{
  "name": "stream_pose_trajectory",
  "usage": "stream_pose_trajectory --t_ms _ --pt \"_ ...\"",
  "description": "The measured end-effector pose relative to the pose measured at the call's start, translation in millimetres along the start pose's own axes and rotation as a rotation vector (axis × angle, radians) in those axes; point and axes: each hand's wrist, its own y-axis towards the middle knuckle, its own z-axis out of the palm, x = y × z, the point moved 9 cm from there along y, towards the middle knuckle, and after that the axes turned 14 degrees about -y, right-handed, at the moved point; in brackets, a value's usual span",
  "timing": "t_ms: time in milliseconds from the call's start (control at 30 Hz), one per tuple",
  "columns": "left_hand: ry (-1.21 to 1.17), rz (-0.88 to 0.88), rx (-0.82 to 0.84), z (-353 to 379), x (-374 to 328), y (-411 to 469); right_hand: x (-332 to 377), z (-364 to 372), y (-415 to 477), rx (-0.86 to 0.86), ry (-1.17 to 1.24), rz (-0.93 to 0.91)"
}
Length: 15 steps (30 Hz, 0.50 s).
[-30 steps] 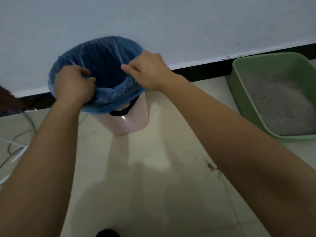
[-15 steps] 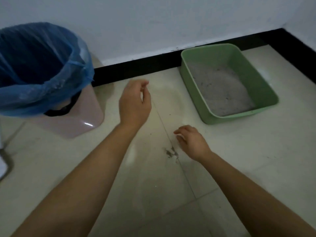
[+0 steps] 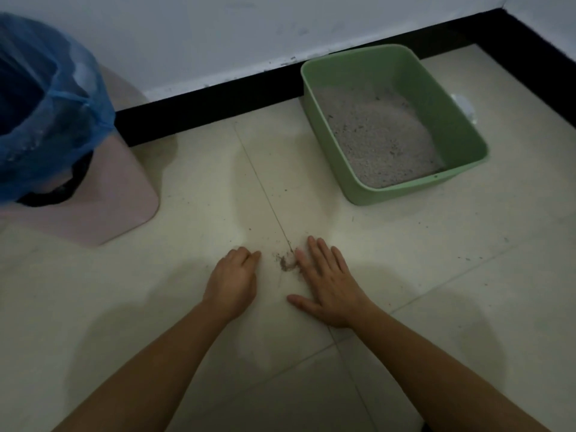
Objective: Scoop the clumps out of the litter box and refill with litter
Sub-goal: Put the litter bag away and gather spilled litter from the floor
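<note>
A pale cream tiled floor [image 3: 436,291] fills most of the view, running to a white wall [image 3: 218,32] with a black skirting strip [image 3: 218,98] along the far edge.

At the far left stands a pink plastic waste bin [image 3: 103,194] lined with a translucent blue plastic bag [image 3: 46,120], whose edge is folded down over the rim. The inside of the bag is dark, and what it holds cannot be made out.

At the far right, against the skirting, sits the green rectangular plastic litter box [image 3: 461,126]. It holds a shallow layer of grey granular litter [image 3: 383,141], flecked with a few darker bits and lying lower at its far end.

Near the middle, both forearms reach forward to the floor. The right hand [image 3: 330,282] lies flat, palm down, with its fingers straight and spread and the thumb out to the left. The left hand [image 3: 232,279] rests with its fingers curled under and nothing visible in its grasp.

Between the two hands, on a tile joint, lies a small patch of spilled grey-brown litter grains [image 3: 285,263], just beside the right index finger.
</note>
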Motion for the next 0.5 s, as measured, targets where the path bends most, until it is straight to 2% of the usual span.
stream_pose_trajectory --t_ms 67,300,500 --pt "0.016 0.002 0.015 1.8 -2.6 1.3 -8.9 1.8 -2.6 0.017 -0.016 0.057" --pt "0.058 0.074 0.146 21.3 -18.3 3.6 6.4 3.3 -5.6 0.030 0.017 0.028" --pt "0.035 0.195 0.140 24.7 -35.6 3.4 1.2 7.9 -2.7 0.000 -0.005 -0.005"
